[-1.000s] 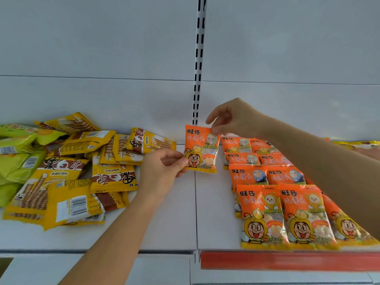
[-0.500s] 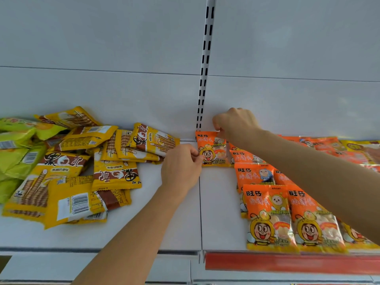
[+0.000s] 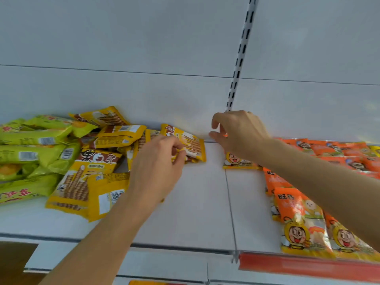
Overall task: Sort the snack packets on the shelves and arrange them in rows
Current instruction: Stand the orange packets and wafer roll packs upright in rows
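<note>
Our left hand (image 3: 158, 167) pinched the yellow wafer-stick snack packet (image 3: 190, 144) at the far middle of the white shelf (image 3: 197, 202); our right hand (image 3: 238, 133) hovered, fingers loosely spread, over the orange cartoon-face snack packet (image 3: 236, 161) beside it.

We see both bare forearms reaching up and away from us. Our left arm enters from seven o'clock and rises toward one o'clock; the left hand (image 3: 158, 167) shows its back, fingers curled, thumb and fingertips pinched together at its two o'clock edge. Our right arm enters from four o'clock and runs toward ten o'clock; the right hand (image 3: 239, 134) is arched, palm down, wrist bent, fingers loosely curved and parted, with the thumb (image 3: 214, 136) spread apart from them.
</note>
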### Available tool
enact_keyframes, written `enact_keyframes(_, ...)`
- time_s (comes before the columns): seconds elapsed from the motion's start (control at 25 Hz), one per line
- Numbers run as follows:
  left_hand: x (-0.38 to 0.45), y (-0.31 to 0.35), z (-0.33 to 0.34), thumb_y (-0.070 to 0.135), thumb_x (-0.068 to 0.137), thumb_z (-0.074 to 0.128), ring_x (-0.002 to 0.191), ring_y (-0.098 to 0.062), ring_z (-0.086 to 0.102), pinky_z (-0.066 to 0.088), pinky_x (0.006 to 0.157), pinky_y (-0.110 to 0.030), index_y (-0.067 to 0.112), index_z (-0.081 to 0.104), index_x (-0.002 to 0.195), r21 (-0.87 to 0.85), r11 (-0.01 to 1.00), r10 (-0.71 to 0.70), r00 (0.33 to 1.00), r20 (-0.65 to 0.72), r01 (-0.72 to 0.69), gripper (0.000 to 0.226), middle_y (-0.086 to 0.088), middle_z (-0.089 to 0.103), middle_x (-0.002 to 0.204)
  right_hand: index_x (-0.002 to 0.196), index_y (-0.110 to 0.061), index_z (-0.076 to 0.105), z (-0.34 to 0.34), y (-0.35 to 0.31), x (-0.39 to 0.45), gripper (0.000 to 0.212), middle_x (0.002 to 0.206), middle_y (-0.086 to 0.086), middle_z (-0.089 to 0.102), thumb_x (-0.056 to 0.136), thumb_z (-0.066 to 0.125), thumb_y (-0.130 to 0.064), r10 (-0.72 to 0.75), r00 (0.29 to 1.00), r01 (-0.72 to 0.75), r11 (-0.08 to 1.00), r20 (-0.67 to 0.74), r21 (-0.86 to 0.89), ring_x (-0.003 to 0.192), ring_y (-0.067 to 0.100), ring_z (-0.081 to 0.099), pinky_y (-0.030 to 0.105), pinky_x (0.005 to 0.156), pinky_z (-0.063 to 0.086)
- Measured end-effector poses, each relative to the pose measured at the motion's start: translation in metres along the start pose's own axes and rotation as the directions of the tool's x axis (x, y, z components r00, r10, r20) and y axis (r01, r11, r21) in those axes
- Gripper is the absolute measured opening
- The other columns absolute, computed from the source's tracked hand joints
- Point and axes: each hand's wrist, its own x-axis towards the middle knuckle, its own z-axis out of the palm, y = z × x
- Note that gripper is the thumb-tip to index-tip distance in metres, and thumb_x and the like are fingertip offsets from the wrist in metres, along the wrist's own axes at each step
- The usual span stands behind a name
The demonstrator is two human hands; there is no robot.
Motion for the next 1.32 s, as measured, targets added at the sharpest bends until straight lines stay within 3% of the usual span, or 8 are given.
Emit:
enact_keyframes(0.12,-0.008,-0.051,-0.041,0.026,0.090,0.068,0.068,-0.006,0.050,0.043,0.063,-0.030,0.026,0.068,0.093,0.051,0.997,-0.057,0.998,-0.022,0.058,0.004,0.011,0.060,0.083,0.116,-0.026,0.060,0.012,-0.060,0.010,0.024,0.104,-0.003,0.063,0.095,0.061,-0.037,-0.140,0.990,0.141,0.971,-0.019,0.191,0.093,0.027,0.062,0.039,0.073,0.051)
enact_keyframes(0.28,-0.020,-0.102,-0.068,0.020,0.088,0.069,0.072,-0.011,0.059,0.053,0.067,-0.037,0.024,0.068,0.098,0.011,0.992,-0.127,0.992,-0.012,0.128,0.010,0.011,0.063,0.082,0.123,-0.028,0.065,0.035,-0.130,0.022,0.028,0.116,0.001,0.060,0.096,0.057,-0.033,-0.350,0.936,0.336,0.871,-0.027,0.359,0.108,0.026,0.055,0.043,0.095,0.045)
enact_keyframes(0.44,-0.037,-0.129,-0.070,0.023,0.090,0.067,0.094,-0.017,0.059,0.049,0.081,-0.036,0.022,0.070,0.102,-0.002,0.999,-0.050,0.994,0.100,0.051,0.012,0.007,0.062,0.097,0.122,-0.041,0.066,0.056,-0.159,0.016,0.039,0.151,0.001,0.043,0.097,0.041,-0.057,-0.379,0.905,0.327,0.910,0.193,0.256,0.139,0.028,0.034,0.052,0.111,0.034)
enact_keyframes(0.52,-0.040,-0.136,-0.068,0.032,0.092,0.065,0.100,-0.018,0.055,0.048,0.085,-0.037,0.023,0.071,0.103,-0.010,0.999,-0.042,0.992,0.120,0.043,0.016,0.007,0.059,0.101,0.115,-0.036,0.069,0.053,-0.152,0.013,0.031,0.156,0.000,0.036,0.097,0.047,-0.050,-0.313,0.920,0.253,0.934,0.235,0.252,0.144,0.025,0.029,0.051,0.114,0.032)
enact_keyframes(0.72,-0.044,-0.140,-0.066,0.046,0.088,0.054,0.100,-0.021,0.052,0.051,0.080,-0.045,0.024,0.075,0.098,0.046,0.998,0.024,0.991,0.135,-0.031,0.032,0.005,0.053,0.099,0.112,-0.029,0.072,0.042,-0.151,0.007,0.031,0.153,-0.004,0.035,0.090,0.054,-0.016,-0.134,0.957,0.061,0.960,0.257,0.274,0.135,0.017,0.043,0.028,0.103,0.037)
enact_keyframes(0.88,-0.044,-0.140,-0.077,0.048,0.089,0.047,0.103,-0.020,0.053,0.051,0.082,-0.046,0.025,0.074,0.102,0.024,0.997,0.068,0.984,0.162,-0.073,0.038,0.005,0.055,0.105,0.126,-0.021,0.067,0.051,-0.160,0.012,0.044,0.150,0.001,0.042,0.088,0.049,-0.006,-0.043,0.980,-0.001,0.975,0.193,0.224,0.134,0.024,0.045,0.041,0.105,0.044)
enact_keyframes(1.08,-0.050,-0.173,-0.102,0.048,0.090,0.056,0.115,-0.014,0.049,0.048,0.094,-0.038,0.028,0.070,0.115,-0.043,0.997,0.071,0.973,0.221,-0.064,0.035,0.012,0.056,0.118,0.105,-0.022,0.074,0.061,-0.191,0.004,0.020,0.110,-0.001,0.062,0.096,0.057,-0.020,-0.191,0.976,0.210,0.956,-0.107,0.206,0.104,0.023,0.054,0.039,0.085,0.047)
enact_keyframes(1.32,-0.059,-0.166,-0.101,0.076,0.082,0.042,0.120,-0.014,0.048,0.046,0.098,-0.035,0.027,0.065,0.121,0.011,1.000,0.009,0.965,0.261,-0.012,0.067,0.008,0.053,0.125,0.106,-0.033,0.076,0.052,-0.214,0.025,0.031,0.093,-0.009,0.069,0.095,0.055,-0.052,-0.127,0.904,0.050,0.980,0.409,0.193,0.091,0.014,0.061,0.037,0.080,0.052)
